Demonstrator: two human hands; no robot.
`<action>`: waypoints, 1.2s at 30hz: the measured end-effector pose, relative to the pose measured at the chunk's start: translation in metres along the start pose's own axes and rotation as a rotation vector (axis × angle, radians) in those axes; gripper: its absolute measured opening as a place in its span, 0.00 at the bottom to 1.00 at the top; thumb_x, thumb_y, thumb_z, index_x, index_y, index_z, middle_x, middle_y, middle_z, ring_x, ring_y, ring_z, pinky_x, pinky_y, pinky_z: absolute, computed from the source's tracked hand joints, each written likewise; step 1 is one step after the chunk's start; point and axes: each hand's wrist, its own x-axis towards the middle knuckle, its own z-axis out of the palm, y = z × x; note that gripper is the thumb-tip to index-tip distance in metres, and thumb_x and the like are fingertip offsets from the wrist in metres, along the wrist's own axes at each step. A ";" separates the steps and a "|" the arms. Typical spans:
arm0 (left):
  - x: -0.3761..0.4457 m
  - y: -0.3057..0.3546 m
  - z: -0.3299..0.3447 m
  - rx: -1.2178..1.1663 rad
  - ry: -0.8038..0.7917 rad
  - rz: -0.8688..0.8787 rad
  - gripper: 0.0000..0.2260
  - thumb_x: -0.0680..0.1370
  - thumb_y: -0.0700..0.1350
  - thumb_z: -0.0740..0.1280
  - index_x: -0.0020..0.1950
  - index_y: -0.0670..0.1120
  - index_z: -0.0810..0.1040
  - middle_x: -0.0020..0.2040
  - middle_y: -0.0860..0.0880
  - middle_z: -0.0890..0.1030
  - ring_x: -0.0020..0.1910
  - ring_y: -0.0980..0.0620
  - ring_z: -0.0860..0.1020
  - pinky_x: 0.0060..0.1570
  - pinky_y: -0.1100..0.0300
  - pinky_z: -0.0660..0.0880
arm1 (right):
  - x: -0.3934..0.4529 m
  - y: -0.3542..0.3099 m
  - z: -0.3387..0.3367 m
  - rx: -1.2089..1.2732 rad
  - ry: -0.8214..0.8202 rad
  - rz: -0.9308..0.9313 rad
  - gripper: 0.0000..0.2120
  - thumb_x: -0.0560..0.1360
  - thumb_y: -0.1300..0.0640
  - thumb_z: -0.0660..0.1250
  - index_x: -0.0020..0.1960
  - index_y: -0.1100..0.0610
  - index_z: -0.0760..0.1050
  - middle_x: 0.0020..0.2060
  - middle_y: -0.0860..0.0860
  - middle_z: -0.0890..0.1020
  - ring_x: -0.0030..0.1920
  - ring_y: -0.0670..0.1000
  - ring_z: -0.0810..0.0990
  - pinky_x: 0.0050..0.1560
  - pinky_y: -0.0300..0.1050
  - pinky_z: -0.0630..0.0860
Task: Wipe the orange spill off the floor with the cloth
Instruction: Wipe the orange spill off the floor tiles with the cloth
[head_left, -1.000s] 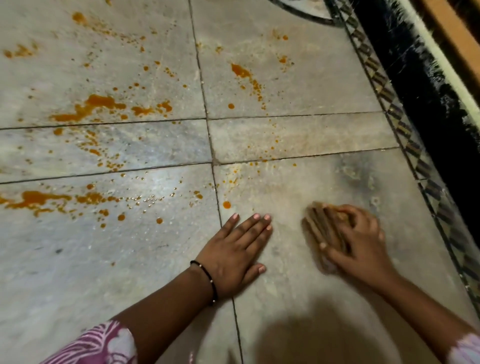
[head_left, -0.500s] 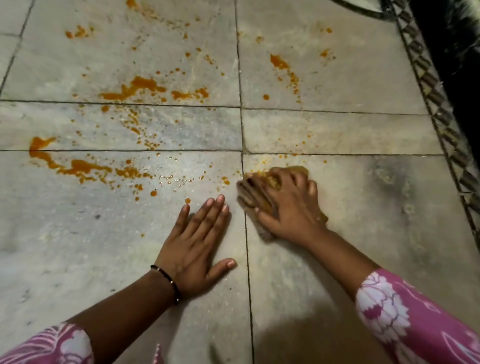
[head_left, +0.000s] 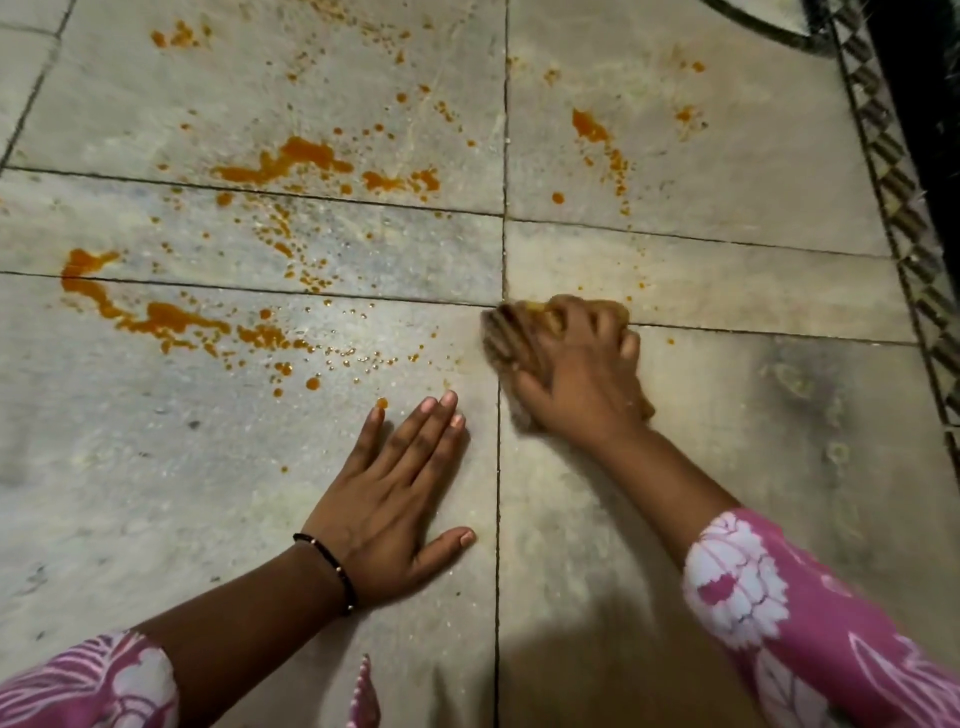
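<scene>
Here the right hand (head_left: 582, 384) is pressed down on a brown cloth (head_left: 506, 332), and its grip is closed around the cloth. The cloth sits on the floor (head_left: 727, 467) right where the dark lines between the tiles cross. It looks blurry, and only its left edge and a bit at the top peek out from under the fingers.

The left hand (head_left: 387, 499) lies flat on the floor with its fingers spread open, holding nothing. It is just beside the right hand, on the other side of a tile line. A thin black bracelet (head_left: 327, 571) goes round its wrist.

The orange spill (head_left: 171, 319) is to the left of the cloth, in big blobs and many tiny drops. One small drop sits just by the left hand's little finger. More orange marks lie farther up the floor. Pink and white sleeves (head_left: 779, 608) show on both arms.
</scene>
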 end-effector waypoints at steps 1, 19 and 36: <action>0.000 0.000 -0.001 -0.005 0.001 -0.006 0.39 0.76 0.66 0.52 0.77 0.40 0.53 0.78 0.42 0.51 0.77 0.46 0.49 0.73 0.43 0.46 | 0.002 0.016 -0.002 0.003 -0.014 0.082 0.29 0.69 0.40 0.54 0.68 0.44 0.68 0.68 0.54 0.66 0.61 0.57 0.60 0.58 0.58 0.61; 0.002 0.000 -0.004 -0.026 -0.019 -0.031 0.41 0.75 0.67 0.53 0.77 0.40 0.49 0.78 0.42 0.48 0.77 0.47 0.46 0.74 0.43 0.44 | -0.003 0.059 -0.008 -0.063 0.099 0.350 0.26 0.72 0.41 0.57 0.66 0.52 0.69 0.66 0.57 0.66 0.62 0.62 0.64 0.58 0.60 0.62; 0.001 0.000 0.000 -0.037 -0.066 0.025 0.37 0.77 0.64 0.51 0.78 0.42 0.49 0.78 0.44 0.50 0.77 0.48 0.48 0.74 0.42 0.48 | -0.017 0.078 -0.010 -0.035 0.138 0.333 0.26 0.70 0.43 0.58 0.64 0.53 0.71 0.65 0.58 0.68 0.61 0.63 0.65 0.57 0.59 0.62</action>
